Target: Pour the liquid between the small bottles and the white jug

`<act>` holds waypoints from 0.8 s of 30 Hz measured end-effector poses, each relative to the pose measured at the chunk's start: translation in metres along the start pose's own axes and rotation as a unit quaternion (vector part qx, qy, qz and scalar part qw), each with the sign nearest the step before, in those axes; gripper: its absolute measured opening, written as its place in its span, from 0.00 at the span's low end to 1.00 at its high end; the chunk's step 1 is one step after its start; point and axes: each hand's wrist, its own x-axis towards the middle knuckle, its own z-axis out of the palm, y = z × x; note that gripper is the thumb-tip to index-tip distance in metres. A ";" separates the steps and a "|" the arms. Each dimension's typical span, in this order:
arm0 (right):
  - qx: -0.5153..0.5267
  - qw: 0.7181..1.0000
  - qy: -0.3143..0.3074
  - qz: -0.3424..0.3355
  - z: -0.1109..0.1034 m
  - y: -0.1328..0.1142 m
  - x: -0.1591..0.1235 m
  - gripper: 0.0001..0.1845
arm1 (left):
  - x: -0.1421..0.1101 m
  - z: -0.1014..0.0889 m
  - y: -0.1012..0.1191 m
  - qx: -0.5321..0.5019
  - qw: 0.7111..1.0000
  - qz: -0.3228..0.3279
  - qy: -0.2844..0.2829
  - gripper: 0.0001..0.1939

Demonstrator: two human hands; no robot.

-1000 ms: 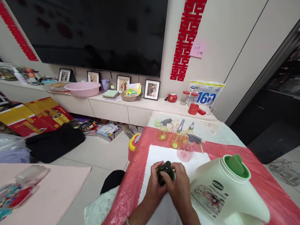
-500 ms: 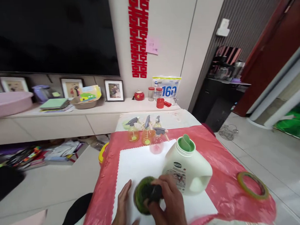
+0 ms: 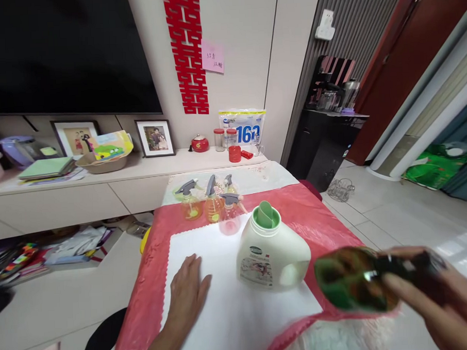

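My right hand [image 3: 428, 290] grips a green bottle [image 3: 348, 281] by its black top, holding it on its side over the right edge of the table; motion blurs it. My left hand [image 3: 186, 290] lies flat on the white sheet [image 3: 224, 320], fingers stretched out and holding nothing. Between the hands stands a pale green detergent jug [image 3: 273, 256], upright, with a green scoop-shaped piece [image 3: 264, 214] in its mouth. Behind the jug, to its left, are several clear spray bottles [image 3: 230, 221] with grey trigger heads.
A red cloth [image 3: 145, 287] covers the table beneath the sheet. Along the wall runs a low cabinet [image 3: 83, 202] bearing picture frames [image 3: 155, 138], a red pot [image 3: 199, 144], red-lidded jars [image 3: 219, 139] and a large printed bag [image 3: 250, 122]. A black cabinet [image 3: 313, 151] stands at the right.
My right hand has lifted the green bottle off the white sheet and swung it right, past the jug, tipping it sideways. My left hand now rests flat. The view has turned right.
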 end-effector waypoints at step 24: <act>-0.195 0.972 -0.108 0.069 0.244 0.081 0.221 0.17 | -0.005 0.002 0.011 0.127 0.991 0.034 0.011 0.21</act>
